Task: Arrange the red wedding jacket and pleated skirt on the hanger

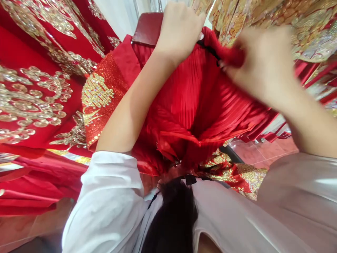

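A red pleated garment (195,105) with a gold-embroidered panel (98,102) hangs in front of me. My left hand (179,30) is closed on its top edge near a dark red hanger (146,30). My right hand (259,65), blurred, pinches the red waistband fabric (231,54) beside a black trim. Both arms reach up from white sleeves.
Red cloth with heavy gold embroidery (34,91) hangs at the left. More gold and red garments (302,24) hang at the upper right. A pink tiled floor (260,151) shows below them. Dark hair (175,214) fills the bottom centre.
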`<state>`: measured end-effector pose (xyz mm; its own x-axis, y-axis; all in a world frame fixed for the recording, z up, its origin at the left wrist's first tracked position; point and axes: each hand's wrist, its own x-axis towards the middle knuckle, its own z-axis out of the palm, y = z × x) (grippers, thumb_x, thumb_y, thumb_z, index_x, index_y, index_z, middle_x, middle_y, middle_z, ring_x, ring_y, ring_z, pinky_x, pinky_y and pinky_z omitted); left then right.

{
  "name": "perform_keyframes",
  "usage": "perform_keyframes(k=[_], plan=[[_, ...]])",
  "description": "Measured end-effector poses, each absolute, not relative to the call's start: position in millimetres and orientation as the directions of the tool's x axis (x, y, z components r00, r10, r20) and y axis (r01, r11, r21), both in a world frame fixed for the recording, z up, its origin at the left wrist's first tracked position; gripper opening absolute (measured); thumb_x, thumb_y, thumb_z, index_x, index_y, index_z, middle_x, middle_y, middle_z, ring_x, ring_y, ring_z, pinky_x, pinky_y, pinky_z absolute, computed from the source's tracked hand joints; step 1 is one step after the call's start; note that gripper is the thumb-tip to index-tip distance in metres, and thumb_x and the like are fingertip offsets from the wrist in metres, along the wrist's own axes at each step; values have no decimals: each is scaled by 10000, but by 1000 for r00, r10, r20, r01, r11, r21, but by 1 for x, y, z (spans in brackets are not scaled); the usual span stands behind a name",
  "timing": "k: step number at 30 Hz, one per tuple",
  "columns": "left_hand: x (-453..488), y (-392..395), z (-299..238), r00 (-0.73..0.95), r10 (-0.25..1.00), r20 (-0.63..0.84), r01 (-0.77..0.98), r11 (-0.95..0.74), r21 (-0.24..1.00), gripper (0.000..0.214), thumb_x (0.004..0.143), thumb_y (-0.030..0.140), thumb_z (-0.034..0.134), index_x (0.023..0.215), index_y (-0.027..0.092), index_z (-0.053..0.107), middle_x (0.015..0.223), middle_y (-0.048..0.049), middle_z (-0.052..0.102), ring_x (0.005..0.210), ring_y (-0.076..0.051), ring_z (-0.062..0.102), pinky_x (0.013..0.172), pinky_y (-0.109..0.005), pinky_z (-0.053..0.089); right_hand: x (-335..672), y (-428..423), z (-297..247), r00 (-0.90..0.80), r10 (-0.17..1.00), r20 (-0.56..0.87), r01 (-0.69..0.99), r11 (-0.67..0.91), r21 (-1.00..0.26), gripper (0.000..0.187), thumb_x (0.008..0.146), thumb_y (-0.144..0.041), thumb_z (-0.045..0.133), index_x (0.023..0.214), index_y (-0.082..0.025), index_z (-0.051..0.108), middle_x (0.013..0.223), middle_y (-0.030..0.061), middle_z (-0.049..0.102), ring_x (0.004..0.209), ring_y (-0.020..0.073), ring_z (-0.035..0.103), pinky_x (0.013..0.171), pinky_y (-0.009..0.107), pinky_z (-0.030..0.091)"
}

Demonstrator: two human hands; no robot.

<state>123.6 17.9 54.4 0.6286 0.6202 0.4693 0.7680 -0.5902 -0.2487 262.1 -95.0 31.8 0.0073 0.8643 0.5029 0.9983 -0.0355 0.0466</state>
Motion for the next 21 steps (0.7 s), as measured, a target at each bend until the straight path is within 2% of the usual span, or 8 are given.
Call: perform_keyframes(k=[2, 3, 7, 9, 11, 14, 17, 21], plan=[[119, 15, 53, 681, 552, 480, 713, -649, -266, 357, 905, 150, 446, 1221, 35, 565, 1227, -211, 547, 1203, -423, 463, 962, -571, 341, 249, -98, -4, 18, 899, 437, 995, -58, 78, 400, 799, -210, 534, 1168, -54, 531, 942, 202, 629, 922, 380, 621, 773, 498, 484], [115, 11, 53, 703, 523, 482, 686, -678, -265, 385, 878, 125, 469, 1248, 60, 551, 1262, -174, 523, 1230, -396, 443, 995, -544, 330, 247, -96, -22, 11, 904, 427, 999, -30, 38, 433, 796, -217, 544, 1203, -75, 496, 906, 174, 634, 857, 344, 636, 734, 460, 498], [68, -12, 49, 633, 524, 570, 720, -669, -184, 446, 880, 281, 483, 1305, 148, 515, 1327, -48, 446, 1281, -284, 389, 1068, -414, 286, 266, -85, -86, -17, 812, 584, 908, 257, -331, 468, 786, -282, 585, 1221, -192, 438, 784, 60, 611, 634, 199, 588, 616, 346, 485], [31, -21, 42, 490, 568, 661, 818, -561, -125, 478, 866, 375, 474, 1284, 152, 534, 1285, -45, 457, 1269, -281, 391, 1072, -412, 265, 277, -82, -102, 2, 798, 603, 793, 366, -487, 377, 805, -338, 574, 1147, -228, 459, 722, 19, 585, 573, 159, 550, 553, 302, 459], [-6, -26, 32, 374, 627, 683, 881, -470, -51, 527, 844, 417, 462, 1277, 126, 537, 1256, -77, 474, 1254, -305, 396, 1061, -425, 270, 282, -81, -107, 21, 810, 586, 722, 393, -569, 279, 832, -385, 546, 1055, -228, 488, 707, 11, 575, 577, 143, 546, 536, 274, 441], [-45, -26, 15, 355, 695, 625, 856, -511, 82, 608, 829, 527, 414, 1261, 121, 549, 1127, -91, 580, 1107, -313, 530, 963, -430, 374, 278, -73, -107, 30, 802, 597, 731, 390, -560, 327, 806, -450, 596, 1015, -214, 507, 767, 37, 592, 665, 163, 574, 615, 295, 463], [-54, -25, 3, 282, 706, 649, 886, -452, 106, 590, 784, 563, 497, 1223, 176, 571, 1034, -68, 624, 998, -309, 579, 919, -452, 391, 270, -53, -118, 26, 806, 591, 782, 352, -514, 452, 732, -480, 678, 1038, -197, 503, 824, 73, 599, 763, 221, 592, 716, 368, 476], [-47, -25, 3, 227, 721, 655, 913, -392, 114, 461, 773, 494, 583, 1089, 160, 622, 951, -80, 634, 910, -294, 577, 886, -448, 405, 277, -32, -129, 58, 819, 571, 811, 295, -505, 332, 763, -410, 631, 963, -174, 511, 747, 71, 575, 707, 235, 580, 688, 403, 464]])
